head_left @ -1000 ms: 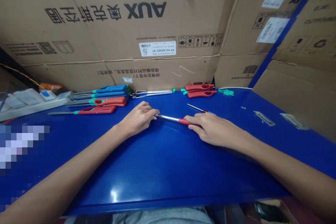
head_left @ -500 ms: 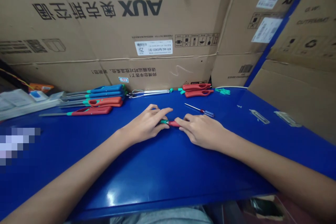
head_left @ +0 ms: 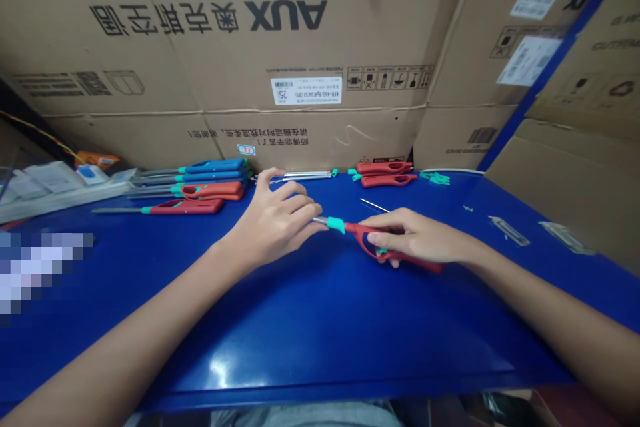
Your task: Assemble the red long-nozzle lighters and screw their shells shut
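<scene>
A long-necked lighter (head_left: 353,229) lies between my hands above the blue table, its red handle pointing right and down, with a green collar where its metal tube begins. Pinched in the fingers of my left hand (head_left: 280,220) is the tube, most of which my hand hides. My right hand (head_left: 415,235) is wrapped round the red handle, thumb near the loop and the green trigger. Behind that hand a screwdriver's shaft (head_left: 375,205) shows; its handle is covered.
Finished-looking lighters (head_left: 207,177) in blue and red are stacked at left. Metal tubes (head_left: 307,175), red handles (head_left: 386,175) and green collars (head_left: 435,177) lie along the back, before a cardboard wall (head_left: 225,87). Small clear plastic pieces (head_left: 509,230) are at right, a white power strip (head_left: 75,200) at left.
My right hand has moved right, bringing the red handle into fuller view, now over the screwdriver's handle. The green collar now sits against the handle, with metal tube showing at my left fingers.
</scene>
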Demonstrator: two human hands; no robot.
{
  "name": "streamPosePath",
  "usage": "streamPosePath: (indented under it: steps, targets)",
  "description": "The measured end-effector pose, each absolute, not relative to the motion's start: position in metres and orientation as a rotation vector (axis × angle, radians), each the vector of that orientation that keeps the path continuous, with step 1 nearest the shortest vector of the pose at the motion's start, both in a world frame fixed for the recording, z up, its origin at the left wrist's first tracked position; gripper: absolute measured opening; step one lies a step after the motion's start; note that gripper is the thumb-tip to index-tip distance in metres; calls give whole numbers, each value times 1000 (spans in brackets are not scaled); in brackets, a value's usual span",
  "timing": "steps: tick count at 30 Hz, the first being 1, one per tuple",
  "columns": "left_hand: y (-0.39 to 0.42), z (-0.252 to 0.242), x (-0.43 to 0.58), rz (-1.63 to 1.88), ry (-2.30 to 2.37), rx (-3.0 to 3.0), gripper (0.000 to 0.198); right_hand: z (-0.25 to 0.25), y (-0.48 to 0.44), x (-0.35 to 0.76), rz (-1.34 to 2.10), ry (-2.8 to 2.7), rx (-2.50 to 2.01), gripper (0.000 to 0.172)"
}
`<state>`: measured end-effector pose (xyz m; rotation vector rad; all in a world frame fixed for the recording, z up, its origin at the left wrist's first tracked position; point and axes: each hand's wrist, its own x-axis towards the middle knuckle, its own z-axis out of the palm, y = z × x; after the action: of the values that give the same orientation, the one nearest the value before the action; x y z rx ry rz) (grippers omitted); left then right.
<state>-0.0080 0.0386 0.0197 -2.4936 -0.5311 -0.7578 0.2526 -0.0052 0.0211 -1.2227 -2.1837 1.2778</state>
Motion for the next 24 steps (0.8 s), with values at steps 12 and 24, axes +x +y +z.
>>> streamPosePath:
  steps: [12, 24]
  targets:
    - [9, 25, 2, -892, -448, -2326, 15, 18, -26, 238, 340, -2343, -1216, 34]
    - [6, 24, 3, -1514, -391, -2607, 55, 11, -30, 239, 289, -2313, -775, 13]
